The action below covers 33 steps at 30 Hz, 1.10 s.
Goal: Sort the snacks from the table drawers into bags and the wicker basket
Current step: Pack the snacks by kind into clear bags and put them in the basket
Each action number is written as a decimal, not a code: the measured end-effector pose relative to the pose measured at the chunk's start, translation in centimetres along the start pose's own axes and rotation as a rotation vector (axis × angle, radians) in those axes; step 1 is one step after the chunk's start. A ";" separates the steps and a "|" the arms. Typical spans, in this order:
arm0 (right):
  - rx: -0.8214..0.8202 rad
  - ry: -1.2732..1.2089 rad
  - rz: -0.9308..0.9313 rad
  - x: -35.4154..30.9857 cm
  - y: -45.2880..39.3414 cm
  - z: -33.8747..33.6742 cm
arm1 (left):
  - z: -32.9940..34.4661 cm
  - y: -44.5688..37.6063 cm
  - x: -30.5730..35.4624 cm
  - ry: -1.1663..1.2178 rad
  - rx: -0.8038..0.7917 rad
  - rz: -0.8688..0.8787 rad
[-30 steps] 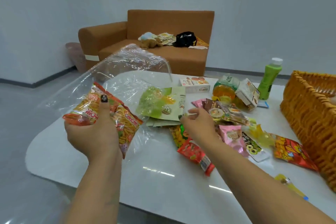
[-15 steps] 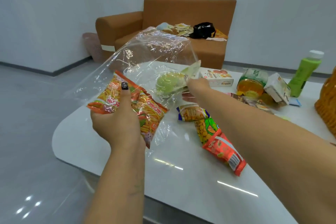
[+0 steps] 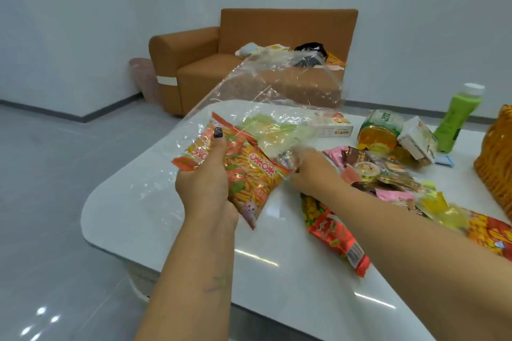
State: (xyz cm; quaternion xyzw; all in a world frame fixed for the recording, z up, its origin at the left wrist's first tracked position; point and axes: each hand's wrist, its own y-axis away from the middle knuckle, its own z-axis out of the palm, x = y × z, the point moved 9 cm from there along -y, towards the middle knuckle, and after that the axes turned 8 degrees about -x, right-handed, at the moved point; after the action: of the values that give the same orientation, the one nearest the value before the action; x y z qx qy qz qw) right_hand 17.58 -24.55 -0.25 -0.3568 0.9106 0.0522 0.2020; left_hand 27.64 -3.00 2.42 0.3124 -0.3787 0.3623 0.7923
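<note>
My left hand (image 3: 205, 188) grips a clear plastic bag (image 3: 277, 83) together with the orange snack packets (image 3: 249, 171) inside it, holding them up over the white table (image 3: 155, 216). A pale green packet (image 3: 263, 127) lies inside the bag above the orange ones. My right hand (image 3: 310, 171) is at the bag's mouth on the right. Its fingers are blurred and partly behind the plastic, so its hold is unclear. The wicker basket (image 3: 496, 158) stands at the right edge of the table.
A pile of loose snacks (image 3: 382, 171) lies right of my hands, with a red packet (image 3: 338, 238) nearer me. A green bottle (image 3: 457, 119), a small white box (image 3: 335, 126) and a jar stand behind. An orange sofa (image 3: 277, 36) is beyond the table.
My right hand picked the green packet off the table and carried it into the bag. The hand has since dropped lower to the bag's mouth, and the packet now lies inside.
</note>
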 end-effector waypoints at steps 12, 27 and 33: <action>0.153 -1.638 0.357 12.7 21.6 -9.6 | 6.1 5.4 -5.3 -0.382 -0.578 -0.257; -0.219 -1.377 0.304 14.8 25.7 -9.1 | 9.2 10.6 -11.9 -0.602 -0.653 -0.205; -0.325 -1.387 0.259 14.5 26.4 -8.6 | 10.5 11.7 -14.2 -0.643 -0.700 -0.272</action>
State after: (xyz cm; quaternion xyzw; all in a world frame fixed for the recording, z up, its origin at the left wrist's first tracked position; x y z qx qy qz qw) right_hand -12.60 -16.23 0.38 -0.1566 0.5886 0.4249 0.6697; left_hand 7.81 -9.51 -1.24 0.1701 -0.6587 -0.0082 0.7329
